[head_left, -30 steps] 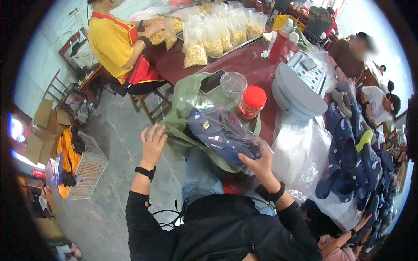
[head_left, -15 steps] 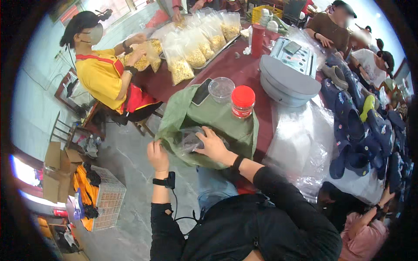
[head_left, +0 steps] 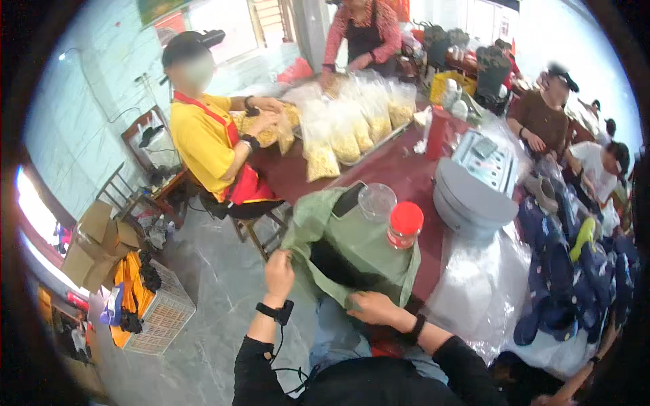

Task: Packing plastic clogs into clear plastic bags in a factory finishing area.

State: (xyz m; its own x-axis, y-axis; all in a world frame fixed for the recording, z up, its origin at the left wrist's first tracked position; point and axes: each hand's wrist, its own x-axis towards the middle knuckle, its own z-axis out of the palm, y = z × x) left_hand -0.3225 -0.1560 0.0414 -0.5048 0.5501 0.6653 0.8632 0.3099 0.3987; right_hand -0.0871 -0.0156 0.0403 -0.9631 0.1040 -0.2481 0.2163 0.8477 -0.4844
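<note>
A large green plastic sack [head_left: 362, 237] lies over the table's near edge, its dark mouth facing me. With closed fingers my left hand [head_left: 279, 274] pinches the left side of its rim. My right hand [head_left: 376, 310] grips the near edge of the mouth, fingers curled over it. The inside is too dark to make out. On top of the sack rest a glass jar with a red lid [head_left: 405, 227], a round clear plastic tub [head_left: 377, 201] and a dark phone [head_left: 348, 201].
Beyond the sack, filled clear bags [head_left: 345, 139] stand on a tray on the dark red table [head_left: 379, 169]. At right are a grey machine [head_left: 477, 193], plastic sheets [head_left: 467, 271] and piled clogs [head_left: 555, 271]. A person in yellow [head_left: 203, 145] handles a bag at left.
My right hand has come out of the sack's mouth to its near edge. The crumpled clear plastic is out of sight. The view has tilted up and left, bringing more of the room in.
</note>
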